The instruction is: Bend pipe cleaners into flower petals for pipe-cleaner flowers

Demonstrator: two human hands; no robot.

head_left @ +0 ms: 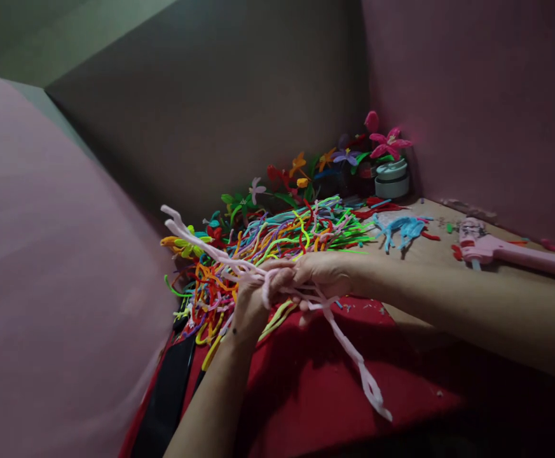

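Observation:
Pale pink pipe cleaners (pixel 348 346), bent and twisted together, run through both of my hands. Their ends stick out to the upper left and hang down to the lower right over a red cloth. My left hand (pixel 253 299) is closed around them, with one strand looped over its fingers. Right beside it, my right hand (pixel 322 273) pinches the same pipe cleaners; its fingertips are partly hidden. Both hands are in front of a heap of many-coloured pipe cleaners (pixel 277 235).
Pipe-cleaner flowers (pixel 299 165) line the back wall, with a pink flower (pixel 390 144) above a pale round container (pixel 391 181). Blue pipe-cleaner pieces (pixel 401 230) and a pink glue gun (pixel 510 248) lie at the right. Red cloth (pixel 315 381) covers the front; pink walls flank both sides.

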